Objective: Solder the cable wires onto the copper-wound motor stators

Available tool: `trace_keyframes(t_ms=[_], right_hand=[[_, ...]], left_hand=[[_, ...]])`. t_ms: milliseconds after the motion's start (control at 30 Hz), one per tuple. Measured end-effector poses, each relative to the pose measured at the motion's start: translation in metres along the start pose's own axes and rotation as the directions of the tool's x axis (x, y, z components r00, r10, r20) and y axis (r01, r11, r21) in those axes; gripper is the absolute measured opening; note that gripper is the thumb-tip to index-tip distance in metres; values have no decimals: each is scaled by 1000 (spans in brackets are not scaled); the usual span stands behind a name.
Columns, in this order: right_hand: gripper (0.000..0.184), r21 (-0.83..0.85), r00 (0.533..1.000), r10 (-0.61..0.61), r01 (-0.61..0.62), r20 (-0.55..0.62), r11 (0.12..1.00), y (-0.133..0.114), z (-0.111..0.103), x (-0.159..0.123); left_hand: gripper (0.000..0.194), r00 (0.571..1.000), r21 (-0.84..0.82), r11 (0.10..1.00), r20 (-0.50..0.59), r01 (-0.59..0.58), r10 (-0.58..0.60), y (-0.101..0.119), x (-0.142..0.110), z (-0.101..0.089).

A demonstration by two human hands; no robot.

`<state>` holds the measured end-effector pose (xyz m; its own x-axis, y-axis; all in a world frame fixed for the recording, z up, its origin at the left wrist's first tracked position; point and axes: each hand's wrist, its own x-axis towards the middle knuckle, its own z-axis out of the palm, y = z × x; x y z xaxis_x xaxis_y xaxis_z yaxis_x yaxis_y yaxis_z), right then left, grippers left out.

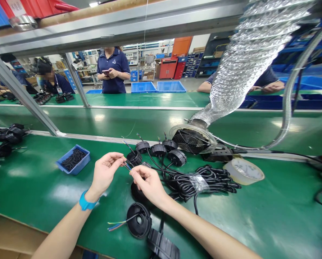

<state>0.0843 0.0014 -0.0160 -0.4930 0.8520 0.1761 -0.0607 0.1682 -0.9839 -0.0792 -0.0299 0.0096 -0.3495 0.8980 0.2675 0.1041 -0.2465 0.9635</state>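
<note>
My left hand (107,169) pinches the ends of some thin coloured wires (127,166) over the bench. From the right, my right hand (148,181) grips the same wires with thumb and fingertips closed. Partly hidden under my right hand is a round black housing (137,192). Nearer to me lies an open black round cap (139,220) with yellow-green, blue and brown wires (117,226) coming out of it. Another black housing (163,244) rests beside it at the bottom. Behind my hands stand several black round housings (158,149) with cables.
A blue bin (73,160) of small black parts stands left. A bundled black cable (201,182) and a round translucent tub (244,171) lie right. A fan (191,140) under a foil duct (231,68) sits behind. A person (112,70) holding a phone stands across the bench.
</note>
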Motion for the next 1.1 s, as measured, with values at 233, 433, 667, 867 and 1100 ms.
trace_keyframes(t_ms=[233,433,667,867,1100], right_hand=[[25,-4,1000,-4,4,9,1000,0,0,0],[24,-35,1000,-7,8,23,999,-4,0,-2],[23,-57,999,-22,23,27,998,-2,-1,-2],[25,-51,999,-41,42,25,998,0,-1,-2],[23,-67,998,-42,44,36,997,-2,-1,-2]], left_hand=[[19,998,94,994,12,-60,59,1,-2,0],[19,991,215,971,103,-106,85,3,-2,-7],[19,995,118,992,95,-52,41,7,-2,-6],[21,998,48,999,67,-20,17,8,-2,-4],[23,998,40,999,63,-9,7,6,-2,-5]])
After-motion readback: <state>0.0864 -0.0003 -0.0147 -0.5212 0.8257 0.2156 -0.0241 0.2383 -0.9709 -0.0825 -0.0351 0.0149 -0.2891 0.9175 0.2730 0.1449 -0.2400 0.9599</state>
